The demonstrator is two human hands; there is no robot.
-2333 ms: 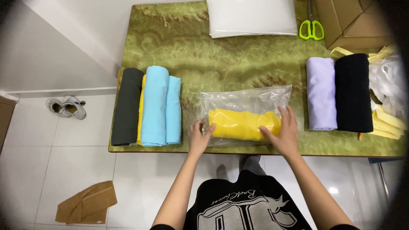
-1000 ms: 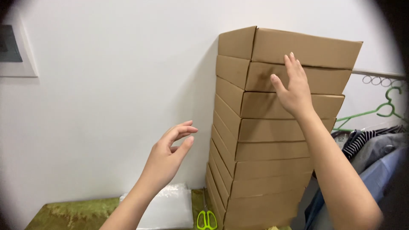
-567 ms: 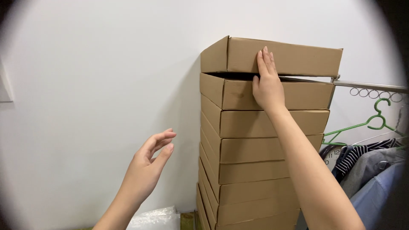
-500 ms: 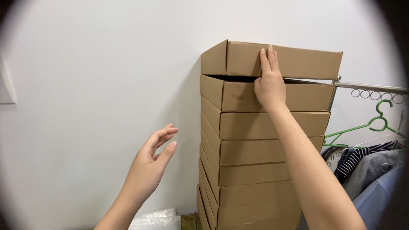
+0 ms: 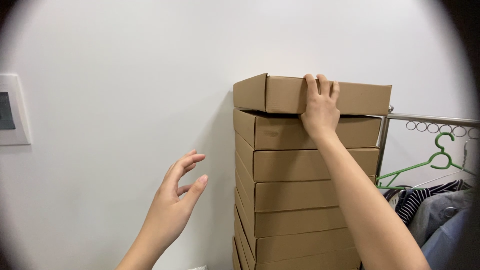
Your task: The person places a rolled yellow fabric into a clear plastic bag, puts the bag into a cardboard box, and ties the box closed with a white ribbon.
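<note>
A tall stack of flat brown cardboard boxes (image 5: pixel 300 200) stands against a white wall. My right hand (image 5: pixel 319 107) reaches up to the top box (image 5: pixel 280 94), fingers hooked over its upper front edge, palm against its front face. That top box sits slightly lifted and shifted off the box below. My left hand (image 5: pixel 175 200) hovers in the air to the left of the stack, fingers spread, touching nothing.
A metal clothes rail (image 5: pixel 432 120) runs to the right of the stack, with a green hanger (image 5: pixel 425 167) and hung clothes (image 5: pixel 435 210) below it. A white wall panel (image 5: pixel 12 110) is at the far left.
My view went from the table with the bagged yellow garment up to the box stack. My right hand climbed to the top box's edge; my left hand stayed raised and empty.
</note>
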